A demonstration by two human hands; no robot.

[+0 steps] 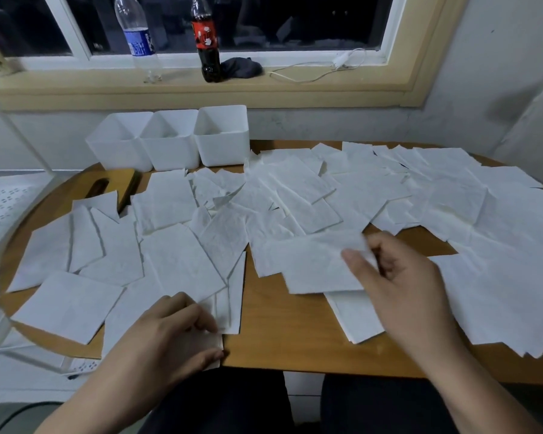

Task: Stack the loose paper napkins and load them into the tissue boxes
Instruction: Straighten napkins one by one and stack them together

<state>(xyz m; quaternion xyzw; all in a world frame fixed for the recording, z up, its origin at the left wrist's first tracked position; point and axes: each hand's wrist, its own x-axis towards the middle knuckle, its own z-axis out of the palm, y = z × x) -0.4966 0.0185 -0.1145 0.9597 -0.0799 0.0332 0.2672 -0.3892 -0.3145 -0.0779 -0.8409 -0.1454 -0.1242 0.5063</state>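
While pinching thin, crinkled rectangular napkin point(314, 267) with right hand point(402, 277), gripping soft paper corner point(215, 341) with left hand point(176, 333); grip partly blurred.

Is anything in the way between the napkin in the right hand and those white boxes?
Nothing tall. Between the napkin pinched by the right hand and the three open white boxes lie only flat loose napkins on the table.

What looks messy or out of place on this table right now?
The white paper napkins lie scattered across the round wooden table, overlapping at all angles; several near the middle look creased or torn. The three white plastic boxes stand in a neat row, empty.
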